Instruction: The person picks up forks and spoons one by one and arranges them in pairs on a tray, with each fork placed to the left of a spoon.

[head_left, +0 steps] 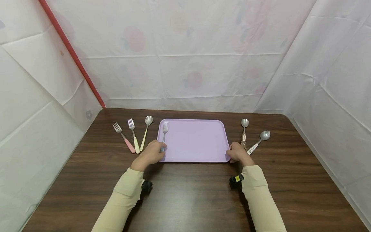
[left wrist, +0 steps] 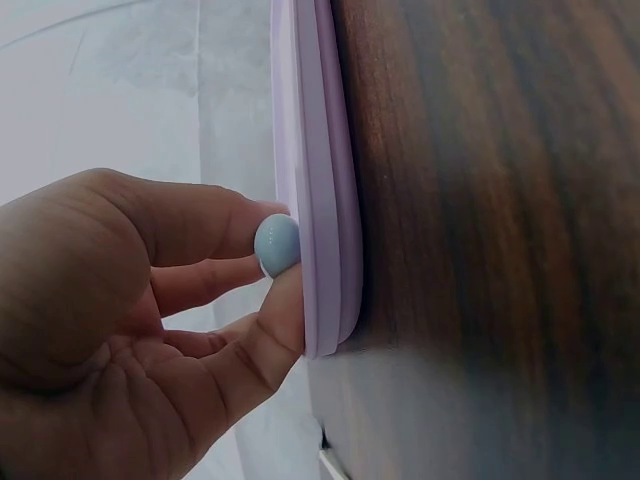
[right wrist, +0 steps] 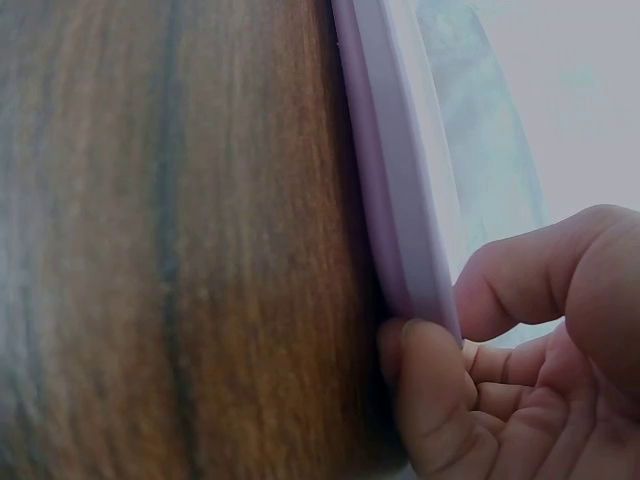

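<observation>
- On the dark wooden surface [head_left: 188, 193], centred before a person seen only as two sleeved arms, lies a pale purple tray [head_left: 197, 138], its long side facing the person.
- At the tray's left end, within its rim, is a blue-handled fork [head_left: 165, 127], tines pointing away. It is the only one of six pieces of cutlery on the tray.
- The left hand [head_left: 150, 153] is at the near left corner; its grip is narrowed to a pinch on the fork's handle (the left wrist view shows the rounded blue end between the fingers).
- The right hand [head_left: 238, 153] is at the near right corner; its grip is closed on the tray's edge, thumb above, a finger curled at the corner below.
- Off the tray, to the left, are a pink-handled fork [head_left: 126, 141], a yellow-handled fork [head_left: 134, 138] and a cream-handled spoon [head_left: 145, 135].
- Off the tray, to the right, are a brown-handled spoon [head_left: 244, 135] and a white patterned spoon [head_left: 257, 144], handle ends near the right hand.
- Judging by this layout, one piece looks all but set down, its release not yet done; the other five remain outside the tray. Whether the fork's full length touches the tray, I cannot tell.
</observation>
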Tool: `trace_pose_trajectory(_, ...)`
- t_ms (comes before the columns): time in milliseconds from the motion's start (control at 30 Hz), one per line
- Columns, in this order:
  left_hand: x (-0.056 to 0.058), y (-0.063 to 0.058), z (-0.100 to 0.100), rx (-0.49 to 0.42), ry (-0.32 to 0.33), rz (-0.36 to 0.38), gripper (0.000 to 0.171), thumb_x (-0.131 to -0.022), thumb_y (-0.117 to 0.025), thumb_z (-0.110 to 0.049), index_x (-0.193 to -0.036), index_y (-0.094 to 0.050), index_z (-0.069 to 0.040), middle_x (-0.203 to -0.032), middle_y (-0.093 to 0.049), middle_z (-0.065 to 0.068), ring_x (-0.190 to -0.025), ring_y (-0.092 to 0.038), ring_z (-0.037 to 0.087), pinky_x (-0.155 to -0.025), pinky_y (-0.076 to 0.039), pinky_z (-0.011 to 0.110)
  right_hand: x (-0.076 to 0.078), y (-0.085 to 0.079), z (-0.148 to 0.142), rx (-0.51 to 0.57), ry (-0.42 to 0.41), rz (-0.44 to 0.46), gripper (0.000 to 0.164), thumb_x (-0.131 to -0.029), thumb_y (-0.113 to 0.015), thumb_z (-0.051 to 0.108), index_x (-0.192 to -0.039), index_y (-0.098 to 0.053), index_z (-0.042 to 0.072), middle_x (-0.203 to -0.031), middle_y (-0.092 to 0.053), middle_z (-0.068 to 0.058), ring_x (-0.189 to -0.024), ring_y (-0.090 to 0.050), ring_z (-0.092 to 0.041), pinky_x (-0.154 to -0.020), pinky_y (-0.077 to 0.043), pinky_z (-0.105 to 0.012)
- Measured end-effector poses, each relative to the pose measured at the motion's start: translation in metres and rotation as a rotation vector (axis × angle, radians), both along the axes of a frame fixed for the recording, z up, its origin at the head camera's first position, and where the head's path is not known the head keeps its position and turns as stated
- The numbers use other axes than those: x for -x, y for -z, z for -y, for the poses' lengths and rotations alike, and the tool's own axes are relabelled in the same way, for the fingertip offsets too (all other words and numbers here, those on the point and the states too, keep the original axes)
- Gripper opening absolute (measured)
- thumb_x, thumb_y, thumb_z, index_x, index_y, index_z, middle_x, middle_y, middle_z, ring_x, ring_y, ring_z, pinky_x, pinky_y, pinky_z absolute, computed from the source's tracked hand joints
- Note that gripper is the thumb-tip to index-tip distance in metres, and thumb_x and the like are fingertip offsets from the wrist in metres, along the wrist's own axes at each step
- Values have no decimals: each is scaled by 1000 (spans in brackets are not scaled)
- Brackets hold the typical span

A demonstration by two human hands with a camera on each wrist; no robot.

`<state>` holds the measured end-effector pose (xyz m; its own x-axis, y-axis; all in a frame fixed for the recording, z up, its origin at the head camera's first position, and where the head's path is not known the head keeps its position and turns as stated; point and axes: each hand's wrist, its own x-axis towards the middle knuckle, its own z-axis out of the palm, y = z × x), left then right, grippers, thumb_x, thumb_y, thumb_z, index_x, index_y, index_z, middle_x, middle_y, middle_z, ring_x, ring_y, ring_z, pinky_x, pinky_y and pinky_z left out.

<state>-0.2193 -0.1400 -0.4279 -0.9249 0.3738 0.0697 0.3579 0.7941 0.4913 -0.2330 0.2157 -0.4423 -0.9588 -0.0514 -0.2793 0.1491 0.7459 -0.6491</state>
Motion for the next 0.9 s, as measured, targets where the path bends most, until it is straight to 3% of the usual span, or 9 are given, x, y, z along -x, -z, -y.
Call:
trace_pose_trajectory(367,6,0,-6,52,29,4,28,-70,-63,-4,-96,-68,5,-90,-64,16,-90,-53,32,-80,-43,44,-5,-1,-3,1,0,21,10,-76,-45,-1,-68,-50,-3,-69,-52,-14,-47,-57,-17,-47,-50,-29)
trace_pose_trajectory(667,6,3,-10,69,-37,44,32,-69,-64,-3,-100,-67,4,-92,-57,19,-86,-50,30,-73,-44,42,-2,1,-2,-15,-9,4,14,-76,-45,-2,-63,-49,-1,-67,-52,-13,-46,-56,-16,-47,-49,-28)
trace_pose_trajectory(900,5,4,-10,71,-49,27,32,-70,-65,-3,-100,-66,4,-89,-53,19,-81,-51,29,-66,-46,41,-2,1,1,-21,-3,-2,12,-77,-46,-1,-67,-51,-2,-68,-52,-14,-48,-56,-17,-47,-49,-28)
